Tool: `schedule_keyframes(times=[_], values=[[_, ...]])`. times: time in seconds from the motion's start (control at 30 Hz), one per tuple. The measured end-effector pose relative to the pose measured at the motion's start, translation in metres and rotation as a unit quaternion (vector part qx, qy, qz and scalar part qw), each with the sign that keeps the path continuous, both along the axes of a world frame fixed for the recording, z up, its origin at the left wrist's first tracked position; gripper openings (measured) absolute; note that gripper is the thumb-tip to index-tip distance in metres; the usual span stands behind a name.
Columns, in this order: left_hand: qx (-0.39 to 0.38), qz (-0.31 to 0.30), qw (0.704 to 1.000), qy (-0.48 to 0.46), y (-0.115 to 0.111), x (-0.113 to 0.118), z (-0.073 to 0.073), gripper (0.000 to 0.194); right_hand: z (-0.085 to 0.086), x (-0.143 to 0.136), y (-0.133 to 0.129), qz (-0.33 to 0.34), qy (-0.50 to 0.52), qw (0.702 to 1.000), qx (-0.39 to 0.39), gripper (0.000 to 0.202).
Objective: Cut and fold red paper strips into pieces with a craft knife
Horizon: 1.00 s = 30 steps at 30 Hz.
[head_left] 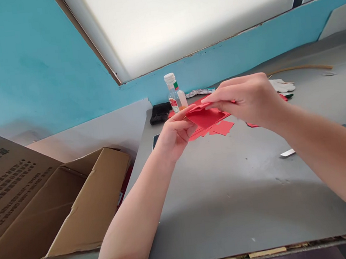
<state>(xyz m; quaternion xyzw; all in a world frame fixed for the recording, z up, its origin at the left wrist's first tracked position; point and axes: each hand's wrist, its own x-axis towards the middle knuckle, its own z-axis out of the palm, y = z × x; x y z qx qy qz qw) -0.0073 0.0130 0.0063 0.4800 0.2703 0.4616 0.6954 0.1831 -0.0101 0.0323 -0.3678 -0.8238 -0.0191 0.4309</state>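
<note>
A piece of folded red paper (207, 118) is held up over the grey table between both hands. My left hand (176, 134) grips its left end, fingers closed around it. From the right, my right hand (245, 99) pinches the paper's upper edge between thumb and fingertips. Below and behind it, several more red paper pieces (223, 128) lie on the table, partly hidden by the hands. Whether the held paper is one sheet or several layers I cannot tell.
A clear bottle with a white cap (171, 88) stands behind my left hand, beside a black item (160, 113). White gloves (282, 86) and a small blade-like piece (287, 153) lie to the right. An open cardboard box (87, 199) stands left of the grey table (233, 206).
</note>
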Motion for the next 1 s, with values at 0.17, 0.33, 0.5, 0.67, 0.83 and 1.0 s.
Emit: schedule_keyframes(times=[0.17, 0.33, 0.5, 0.67, 0.83, 1.0], values=[[0.105, 0.101, 0.987, 0.066, -0.003, 0.005, -0.004, 0.012, 0.000, 0.000, 0.006, -0.003, 0.153, 0.986, -0.066, 0.016], [0.254, 0.257, 0.916, 0.176, 0.002, 0.002, -0.007, 0.016, -0.008, 0.000, 0.020, 0.062, 0.219, 0.951, -0.208, 0.027], [0.265, 0.273, 0.903, 0.202, 0.006, 0.000, -0.010, 0.018, -0.011, 0.003, 0.026, 0.027, 0.231, 0.951, -0.206, 0.026], [0.265, 0.214, 0.924, 0.173, 0.006, -0.001, -0.010, 0.015, -0.011, 0.005, 0.027, 0.070, 0.266, 0.932, -0.237, 0.022], [0.274, 0.144, 0.938, 0.159, 0.010, -0.005, -0.012, 0.014, -0.012, 0.004, 0.026, 0.078, 0.254, 0.933, -0.241, 0.024], [0.246, 0.013, 0.958, 0.147, 0.011, -0.013, -0.007, 0.028, -0.008, 0.007, 0.024, 0.073, 0.217, 0.949, -0.217, 0.018]])
